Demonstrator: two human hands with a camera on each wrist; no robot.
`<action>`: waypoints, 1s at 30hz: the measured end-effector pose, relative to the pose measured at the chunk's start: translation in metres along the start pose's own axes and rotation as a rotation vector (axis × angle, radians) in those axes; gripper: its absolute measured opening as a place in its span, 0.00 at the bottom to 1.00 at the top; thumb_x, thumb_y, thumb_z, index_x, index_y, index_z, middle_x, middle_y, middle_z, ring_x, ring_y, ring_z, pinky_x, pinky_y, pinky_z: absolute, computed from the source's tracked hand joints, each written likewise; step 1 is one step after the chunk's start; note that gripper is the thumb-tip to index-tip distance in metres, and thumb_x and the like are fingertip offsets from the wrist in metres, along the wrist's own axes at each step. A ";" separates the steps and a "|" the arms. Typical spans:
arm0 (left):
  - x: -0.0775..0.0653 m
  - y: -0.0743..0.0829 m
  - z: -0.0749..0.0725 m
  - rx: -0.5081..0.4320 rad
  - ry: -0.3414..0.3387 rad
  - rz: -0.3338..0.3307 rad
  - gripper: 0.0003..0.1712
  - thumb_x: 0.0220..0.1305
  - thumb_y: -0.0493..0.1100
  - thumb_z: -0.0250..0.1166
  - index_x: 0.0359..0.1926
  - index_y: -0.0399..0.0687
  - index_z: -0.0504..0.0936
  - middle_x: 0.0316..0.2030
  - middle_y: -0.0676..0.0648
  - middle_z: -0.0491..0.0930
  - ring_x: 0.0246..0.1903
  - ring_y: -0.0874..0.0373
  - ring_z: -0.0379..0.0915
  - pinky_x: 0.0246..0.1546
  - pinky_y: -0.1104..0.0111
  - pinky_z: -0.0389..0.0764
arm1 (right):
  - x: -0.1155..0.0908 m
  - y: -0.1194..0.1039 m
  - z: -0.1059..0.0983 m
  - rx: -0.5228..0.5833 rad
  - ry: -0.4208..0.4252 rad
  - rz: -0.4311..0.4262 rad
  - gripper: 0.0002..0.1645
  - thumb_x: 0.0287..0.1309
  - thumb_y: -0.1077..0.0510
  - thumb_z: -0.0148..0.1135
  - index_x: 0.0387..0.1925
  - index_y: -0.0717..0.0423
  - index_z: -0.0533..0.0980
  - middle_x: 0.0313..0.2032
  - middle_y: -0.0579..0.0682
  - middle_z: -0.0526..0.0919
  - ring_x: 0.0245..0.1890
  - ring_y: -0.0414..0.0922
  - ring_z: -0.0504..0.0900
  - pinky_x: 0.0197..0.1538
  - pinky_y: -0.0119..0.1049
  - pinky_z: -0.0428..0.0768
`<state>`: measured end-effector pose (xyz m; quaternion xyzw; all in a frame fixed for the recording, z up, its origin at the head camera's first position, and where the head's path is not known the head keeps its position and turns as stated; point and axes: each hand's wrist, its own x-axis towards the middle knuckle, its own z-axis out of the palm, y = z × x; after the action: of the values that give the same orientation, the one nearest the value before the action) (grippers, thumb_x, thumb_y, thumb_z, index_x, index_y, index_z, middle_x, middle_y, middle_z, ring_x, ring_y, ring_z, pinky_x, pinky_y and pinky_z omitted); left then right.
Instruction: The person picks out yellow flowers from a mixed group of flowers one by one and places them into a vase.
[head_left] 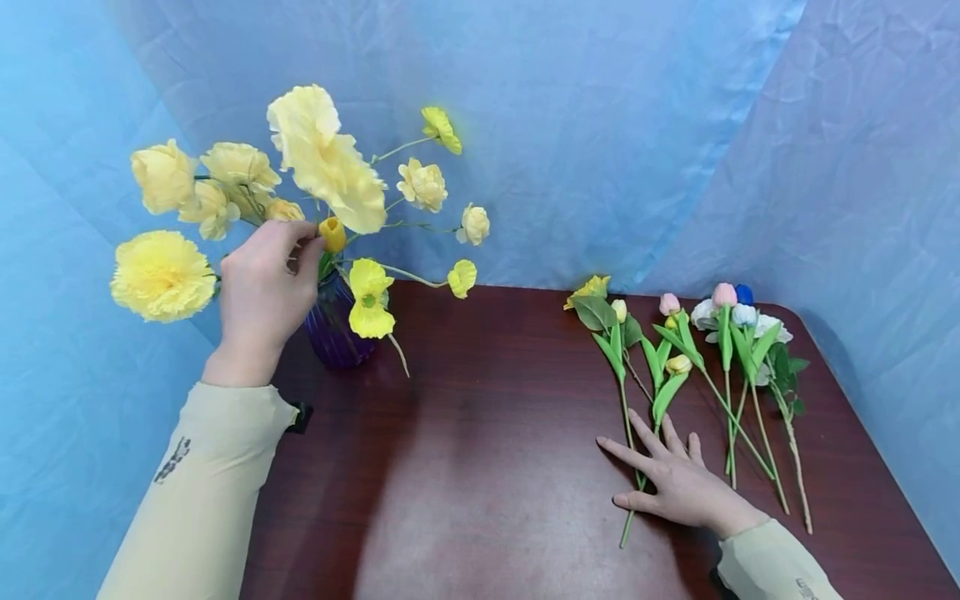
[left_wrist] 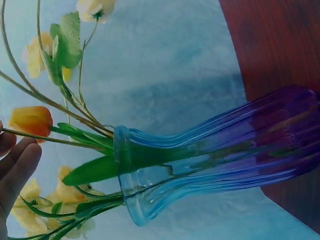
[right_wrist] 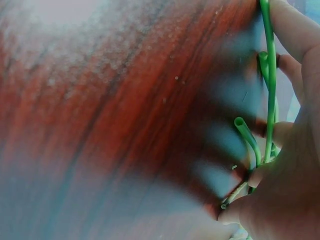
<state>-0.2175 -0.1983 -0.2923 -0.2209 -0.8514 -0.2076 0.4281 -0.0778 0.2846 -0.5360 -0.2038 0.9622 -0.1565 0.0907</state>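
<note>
My left hand (head_left: 266, 287) is above the vase mouth, pinching a thin flower stem (left_wrist: 60, 140) that runs down into the vase. Beside its fingertips is an orange-yellow tulip (left_wrist: 31, 122), its green leaves at the rim. The blue-to-purple ribbed glass vase (left_wrist: 200, 155) holds several pale yellow blooms (head_left: 330, 158) and a ruffled yellow carnation (head_left: 163, 275). My right hand (head_left: 686, 483) has its fingers spread over the green tulip stems (right_wrist: 271, 75) lying on the table. Beyond those fingertips lies a pale yellow tulip (head_left: 678, 364) with green leaves.
More loose flowers lie at the right of the dark wooden table (head_left: 480, 433), among them a pink tulip (head_left: 724, 295), a blue flower (head_left: 744, 294) and white blooms (head_left: 772, 328). A yellow poppy (head_left: 371, 298) hangs over the vase front. Blue cloth (head_left: 570, 150) backs the table.
</note>
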 end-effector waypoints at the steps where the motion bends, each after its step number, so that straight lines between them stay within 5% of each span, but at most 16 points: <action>1: -0.001 -0.002 0.000 0.001 -0.001 -0.005 0.05 0.65 0.35 0.63 0.40 0.37 0.82 0.32 0.37 0.81 0.30 0.45 0.78 0.29 0.48 0.79 | 0.000 0.000 0.000 0.000 0.000 0.001 0.44 0.52 0.24 0.55 0.69 0.24 0.58 0.75 0.56 0.43 0.66 0.77 0.39 0.53 0.83 0.44; 10: 0.004 -0.014 0.003 0.043 -0.043 -0.028 0.06 0.66 0.36 0.62 0.40 0.37 0.82 0.32 0.37 0.81 0.28 0.45 0.75 0.28 0.50 0.78 | -0.001 -0.001 0.001 -0.017 0.016 0.002 0.43 0.52 0.24 0.55 0.69 0.24 0.58 0.74 0.56 0.45 0.66 0.77 0.40 0.53 0.83 0.45; 18: -0.001 -0.023 0.011 0.112 -0.239 -0.096 0.06 0.66 0.37 0.62 0.38 0.39 0.83 0.29 0.38 0.83 0.23 0.43 0.75 0.23 0.47 0.76 | -0.001 -0.001 0.001 -0.018 0.018 0.006 0.43 0.52 0.24 0.56 0.69 0.24 0.58 0.74 0.57 0.45 0.66 0.76 0.39 0.53 0.83 0.45; 24: -0.006 -0.029 0.017 0.174 -0.381 -0.178 0.08 0.66 0.37 0.58 0.31 0.45 0.82 0.19 0.41 0.77 0.13 0.48 0.64 0.12 0.55 0.64 | 0.001 -0.003 0.000 -0.021 0.023 0.001 0.44 0.52 0.25 0.57 0.69 0.24 0.59 0.74 0.57 0.45 0.66 0.76 0.39 0.53 0.83 0.45; 27: -0.005 -0.031 0.020 0.225 -0.425 -0.161 0.15 0.65 0.33 0.56 0.20 0.44 0.77 0.14 0.41 0.69 0.18 0.46 0.60 0.19 0.55 0.63 | 0.002 -0.004 0.000 -0.022 0.020 0.005 0.44 0.51 0.25 0.57 0.69 0.24 0.59 0.74 0.57 0.45 0.66 0.76 0.39 0.53 0.83 0.45; 30: -0.005 -0.030 0.022 0.300 -0.479 -0.163 0.15 0.64 0.34 0.59 0.19 0.40 0.79 0.21 0.39 0.69 0.29 0.40 0.58 0.30 0.50 0.64 | 0.003 -0.004 0.000 -0.022 0.013 0.013 0.44 0.51 0.24 0.57 0.69 0.24 0.58 0.74 0.57 0.45 0.66 0.76 0.40 0.53 0.83 0.45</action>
<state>-0.2453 -0.2124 -0.3136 -0.1287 -0.9644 -0.0551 0.2245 -0.0795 0.2798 -0.5346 -0.1973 0.9657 -0.1465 0.0833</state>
